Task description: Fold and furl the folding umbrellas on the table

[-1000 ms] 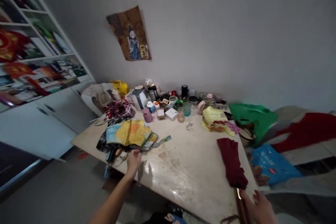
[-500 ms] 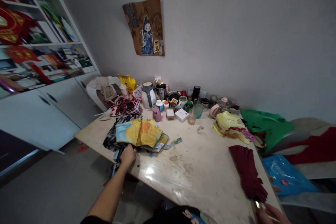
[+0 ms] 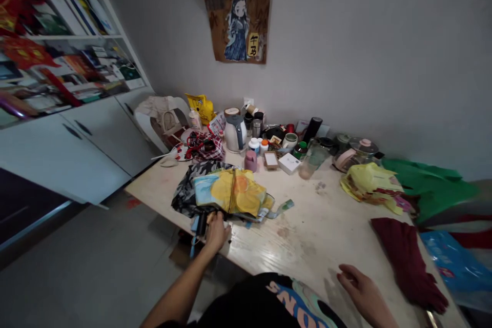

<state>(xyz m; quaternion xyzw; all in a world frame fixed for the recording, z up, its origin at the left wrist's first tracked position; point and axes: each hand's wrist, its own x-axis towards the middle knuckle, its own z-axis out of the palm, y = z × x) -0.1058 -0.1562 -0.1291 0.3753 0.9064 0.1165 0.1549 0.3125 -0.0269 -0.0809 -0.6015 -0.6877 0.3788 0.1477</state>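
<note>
Right hand (image 3: 357, 289) has let go of the maroon umbrella (image 3: 403, 253), hanging empty, fingers loosely curled | umbrella lies along the desk's (image 3: 326, 230) right side | left hand (image 3: 217, 233) at the handles (image 3: 202, 223) by the yellow umbrella (image 3: 248, 192), grip can't be told | poster (image 3: 219, 25) label: 午马 | shirt (image 3: 238, 305): S, N, O

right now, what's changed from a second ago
The right hand has come off the maroon umbrella and moved to the left of it, empty. The left hand has shifted slightly left, to the tan handle by the yellow umbrella; its grip is unclear. Both umbrellas and the kettle stayed put; only the view turned.
</note>
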